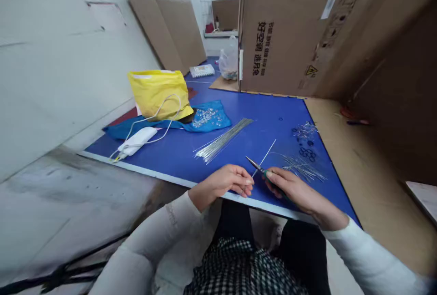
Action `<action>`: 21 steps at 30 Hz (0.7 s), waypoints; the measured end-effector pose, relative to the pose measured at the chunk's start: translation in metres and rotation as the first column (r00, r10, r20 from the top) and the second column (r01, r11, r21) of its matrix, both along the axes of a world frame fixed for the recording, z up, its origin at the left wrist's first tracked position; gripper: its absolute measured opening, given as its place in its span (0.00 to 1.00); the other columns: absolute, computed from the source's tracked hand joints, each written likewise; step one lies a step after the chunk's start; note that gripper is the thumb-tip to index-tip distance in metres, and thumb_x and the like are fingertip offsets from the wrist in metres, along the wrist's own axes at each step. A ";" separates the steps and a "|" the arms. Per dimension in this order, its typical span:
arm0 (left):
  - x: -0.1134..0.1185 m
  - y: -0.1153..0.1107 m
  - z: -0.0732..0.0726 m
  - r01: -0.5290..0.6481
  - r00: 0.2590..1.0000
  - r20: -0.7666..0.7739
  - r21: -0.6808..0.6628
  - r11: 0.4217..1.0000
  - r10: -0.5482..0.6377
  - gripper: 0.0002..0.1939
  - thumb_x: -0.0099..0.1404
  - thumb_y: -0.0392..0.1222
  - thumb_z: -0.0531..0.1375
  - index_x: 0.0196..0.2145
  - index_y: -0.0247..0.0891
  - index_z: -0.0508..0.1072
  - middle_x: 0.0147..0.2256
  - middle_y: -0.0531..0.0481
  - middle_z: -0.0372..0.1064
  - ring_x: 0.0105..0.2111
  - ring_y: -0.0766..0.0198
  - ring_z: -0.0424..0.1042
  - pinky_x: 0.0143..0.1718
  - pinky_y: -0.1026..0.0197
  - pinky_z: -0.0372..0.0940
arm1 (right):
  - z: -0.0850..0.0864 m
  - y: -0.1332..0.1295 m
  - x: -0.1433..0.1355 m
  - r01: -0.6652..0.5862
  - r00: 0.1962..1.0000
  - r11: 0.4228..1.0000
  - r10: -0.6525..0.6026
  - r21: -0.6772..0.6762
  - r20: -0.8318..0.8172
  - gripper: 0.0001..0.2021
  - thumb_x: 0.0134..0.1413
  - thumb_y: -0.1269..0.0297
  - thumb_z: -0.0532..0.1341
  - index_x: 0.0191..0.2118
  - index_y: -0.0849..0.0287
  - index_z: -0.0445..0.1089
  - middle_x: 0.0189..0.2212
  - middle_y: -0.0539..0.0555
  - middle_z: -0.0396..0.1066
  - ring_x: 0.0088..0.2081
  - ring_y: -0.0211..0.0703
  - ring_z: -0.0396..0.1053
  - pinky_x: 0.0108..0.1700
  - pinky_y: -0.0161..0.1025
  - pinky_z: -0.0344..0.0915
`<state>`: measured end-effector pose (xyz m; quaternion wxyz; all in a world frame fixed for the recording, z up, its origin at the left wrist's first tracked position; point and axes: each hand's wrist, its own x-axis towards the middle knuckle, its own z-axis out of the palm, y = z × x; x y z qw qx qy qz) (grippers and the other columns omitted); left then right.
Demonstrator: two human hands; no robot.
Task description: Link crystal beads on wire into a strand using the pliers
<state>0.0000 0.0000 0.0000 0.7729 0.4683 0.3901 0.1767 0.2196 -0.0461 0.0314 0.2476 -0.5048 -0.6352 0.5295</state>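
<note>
My left hand [229, 181] pinches the lower end of a thin straight metal wire [268, 153] over the front of the blue table [170, 151]. Wrapped in my right hand [287, 185] is a pair of pliers [256, 164] with dark green handles and slim pointed jaws. The jaws point up and left, crossing close to the wire; whether they touch it I cannot tell. A bundle of straight wires [225, 140] lies beyond my left hand. Behind my right hand is a loose pile of shorter wire pieces [303, 167].
Black rings [307, 154] and a heap of small shiny wire parts [305, 130] sit at the right. Clear beads [206, 117] rest on a blue cloth [220, 115] beside a yellow bag [159, 92]. A white corded device [138, 141] lies at left. A large cardboard box [287, 49] stands behind.
</note>
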 end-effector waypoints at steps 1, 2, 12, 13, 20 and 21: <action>0.000 0.000 0.000 -0.002 1.000 -0.002 -0.001 1.000 0.002 0.18 0.49 0.46 0.72 0.31 0.31 0.75 0.27 0.46 0.74 0.27 0.61 0.76 0.33 0.58 0.69 | -0.002 0.000 0.000 0.011 1.000 1.000 -0.011 -0.014 -0.001 0.21 0.62 0.44 0.50 0.28 0.56 0.60 0.22 0.47 0.59 0.25 0.37 0.57 0.29 0.36 0.57; 0.000 0.000 0.000 -0.005 1.000 -0.003 -0.002 1.000 0.005 0.18 0.49 0.46 0.72 0.31 0.31 0.75 0.27 0.46 0.74 0.27 0.62 0.75 0.33 0.58 0.69 | -0.003 0.000 -0.001 0.020 1.000 1.000 -0.020 -0.022 0.000 0.21 0.62 0.44 0.50 0.28 0.56 0.59 0.22 0.46 0.58 0.25 0.36 0.56 0.29 0.36 0.57; -0.001 0.001 -0.006 -0.073 0.997 -0.007 0.105 0.992 0.074 0.18 0.49 0.47 0.71 0.31 0.32 0.73 0.26 0.47 0.74 0.25 0.61 0.76 0.29 0.60 0.70 | -0.017 0.003 0.000 0.024 0.990 0.986 -0.047 0.164 0.136 0.19 0.64 0.47 0.49 0.30 0.56 0.61 0.24 0.48 0.62 0.27 0.38 0.60 0.31 0.37 0.57; -0.001 0.002 -0.007 -0.080 0.997 -0.012 0.126 0.989 0.082 0.18 0.49 0.48 0.71 0.31 0.32 0.73 0.25 0.47 0.74 0.25 0.61 0.76 0.29 0.59 0.70 | -0.017 0.003 0.000 0.020 0.986 0.983 -0.050 0.184 0.161 0.19 0.65 0.47 0.49 0.31 0.56 0.62 0.25 0.48 0.64 0.28 0.39 0.60 0.32 0.38 0.57; 0.001 0.005 -0.012 -0.128 0.988 -0.052 0.235 0.964 0.144 0.17 0.50 0.47 0.71 0.28 0.32 0.72 0.23 0.47 0.72 0.22 0.61 0.75 0.25 0.61 0.69 | -0.015 -0.002 -0.001 0.023 0.930 0.950 -0.135 0.312 0.343 0.17 0.66 0.48 0.48 0.39 0.55 0.64 0.32 0.52 0.69 0.33 0.43 0.65 0.37 0.40 0.57; 0.001 0.006 -0.013 -0.150 0.984 -0.057 0.240 0.959 0.168 0.16 0.50 0.46 0.71 0.28 0.32 0.72 0.22 0.47 0.72 0.22 0.61 0.75 0.25 0.61 0.69 | -0.014 -0.003 0.000 0.026 0.935 0.950 -0.132 0.311 0.328 0.17 0.66 0.48 0.48 0.38 0.55 0.63 0.31 0.51 0.69 0.32 0.43 0.65 0.37 0.40 0.57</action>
